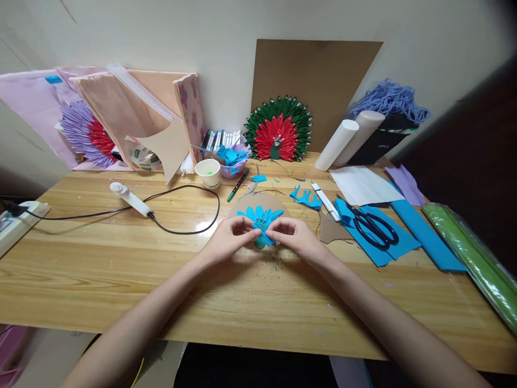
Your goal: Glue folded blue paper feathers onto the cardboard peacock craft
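In the head view, a round brown cardboard base [278, 200] lies at the middle of the wooden table. Blue paper petals [258, 213] fan out across it, with small pale tips at their centre and a bit of green at the lower edge. Over the fan's lower part, my left hand [238, 235] and my right hand [291, 235] face each other, thumbs and fingertips pinched on a small blue paper petal [264, 235]. The fingertips hide part of that petal, and whether it touches the base is unclear.
Black-handled scissors [374, 229] rest on blue paper sheets [398, 250] at right, near white markers [325, 202]. A hot glue gun [130, 199] with a black cord lies left. Behind stand a paper cup [207, 174] and a red-and-green peacock craft [278, 129].
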A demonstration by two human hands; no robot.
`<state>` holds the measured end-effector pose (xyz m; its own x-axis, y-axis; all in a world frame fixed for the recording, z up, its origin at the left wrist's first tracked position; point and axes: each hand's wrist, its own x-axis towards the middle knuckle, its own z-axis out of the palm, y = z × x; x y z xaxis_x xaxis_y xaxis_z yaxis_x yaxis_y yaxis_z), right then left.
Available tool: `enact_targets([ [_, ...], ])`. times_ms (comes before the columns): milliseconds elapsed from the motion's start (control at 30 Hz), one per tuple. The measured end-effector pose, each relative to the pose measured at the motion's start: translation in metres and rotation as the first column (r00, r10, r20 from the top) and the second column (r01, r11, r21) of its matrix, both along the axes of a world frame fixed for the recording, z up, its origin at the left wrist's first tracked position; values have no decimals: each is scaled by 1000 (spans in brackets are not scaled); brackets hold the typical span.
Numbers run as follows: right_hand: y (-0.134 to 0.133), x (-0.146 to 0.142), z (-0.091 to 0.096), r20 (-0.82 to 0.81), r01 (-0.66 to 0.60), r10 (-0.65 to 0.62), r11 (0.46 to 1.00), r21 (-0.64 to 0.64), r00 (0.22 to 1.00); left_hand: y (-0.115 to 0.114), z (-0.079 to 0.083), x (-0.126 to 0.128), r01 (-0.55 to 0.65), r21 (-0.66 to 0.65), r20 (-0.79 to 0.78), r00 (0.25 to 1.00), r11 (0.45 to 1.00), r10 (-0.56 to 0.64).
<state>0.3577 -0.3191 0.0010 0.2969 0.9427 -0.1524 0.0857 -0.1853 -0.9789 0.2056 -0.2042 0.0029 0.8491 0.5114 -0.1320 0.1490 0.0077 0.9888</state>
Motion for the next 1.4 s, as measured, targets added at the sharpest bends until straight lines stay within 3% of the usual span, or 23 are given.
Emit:
enact_targets([
  [233, 8, -5, 4, 79, 2, -5, 999, 45, 997, 4, 8, -1, -92, -44, -12, 996, 995, 92],
  [400, 25, -5, 15, 100, 61, -74, 990, 126, 992, 20, 17, -33, -328, -48, -22, 945, 943, 328],
  [567, 67, -26, 19, 138, -93, 74, 985, 142, 988, 44, 12, -104, -611, -37, -7, 792, 791, 611],
  [733, 139, -89, 3, 170, -259, 238, 959, 118, 956, 72, 3, -176, -834, -3, 11, 552, 552, 834],
  [867, 199, -156, -12, 372, -299, 228, 944, 143, 900, 92, -6, -217, -913, 66, 62, 406, 403, 912],
  [1000, 240, -210, -24, 570, -288, 147, 943, 165, 809, 102, -19, -234, -947, 117, 114, 313, 300, 943],
  [1133, 260, -229, -26, 564, -270, 133, 948, 167, 815, 107, -29, -240, -967, 95, 140, 250, 238, 958],
  [1267, 256, -215, -22, 533, -353, 220, 922, 160, 817, 110, -35, -246, -985, 55, 154, 172, 165, 973],
  [1400, 236, -197, -19, 438, -513, 402, 842, 169, 804, 111, -41, -251, -996, 15, 165, 86, 84, 983],
])
